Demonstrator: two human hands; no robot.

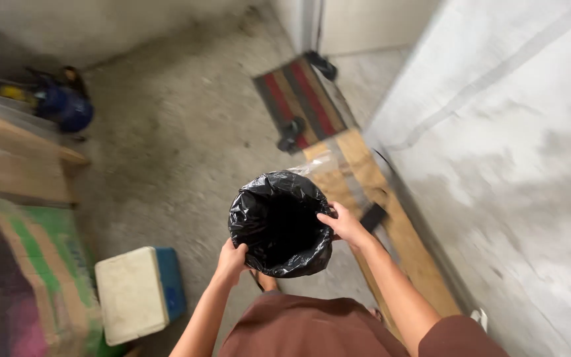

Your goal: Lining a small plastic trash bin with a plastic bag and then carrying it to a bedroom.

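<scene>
Black plastic, glossy and crumpled, lines the bin [279, 228] that is held up at waist height over a concrete floor [180, 132], seen from above through a head-worn camera. The liner's rim is gripped on both sides: the left hand [231, 259] is closed on the near left edge with the fingers curled over the plastic, and the right hand [345, 225] is clamped on the right edge, the thumb pressed to the outside and the fingertips tucked into the opening. The inside of the bin is seen only as a dark hollow; whatever it may hold cannot be made out. A brown shirt [312, 327] fills the bottom of the view beneath the forearms. Just right of the bin, flattened cardboard [391, 225] is laid along the foot of a pale wall [510, 152], with a sheet of clear plastic [328, 165] lying over its far end. Beyond it, a striped red and grey doormat [299, 99] is set near a doorway, with dark sandals [291, 134] at its edges. To the left, a white and blue cooler box [137, 294] stands on the floor, well apart from the bin, beside a painted board [21, 277], and a blue container [67, 106] is seen farther back.
</scene>
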